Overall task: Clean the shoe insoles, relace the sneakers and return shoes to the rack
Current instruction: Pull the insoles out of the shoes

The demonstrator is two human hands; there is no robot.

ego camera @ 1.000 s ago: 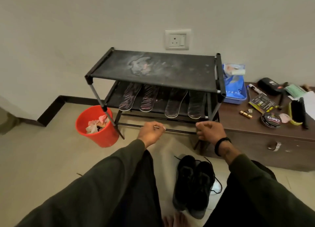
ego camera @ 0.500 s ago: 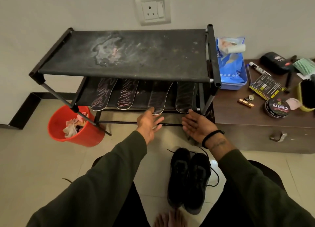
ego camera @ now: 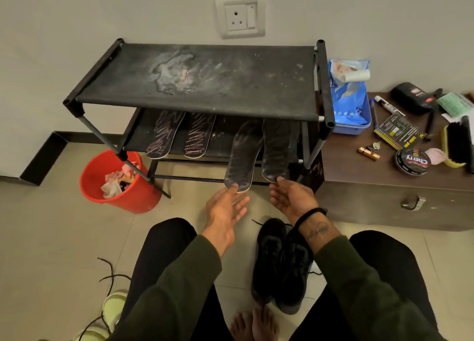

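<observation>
Pale floor tiles run under a black shoe rack (ego camera: 195,84) by the wall. Both palms are open, holding nothing: the left hand (ego camera: 225,210) touches the heel tip of one dark insole (ego camera: 243,156), the right hand (ego camera: 289,199) that of its neighbour (ego camera: 275,151) — each lies straight ahead, long axis pointing away onto the lower shelf. Four insoles in all; two patterned ones (ego camera: 164,135) lie further left. Two black sneakers (ego camera: 279,263) stand between the knees.
</observation>
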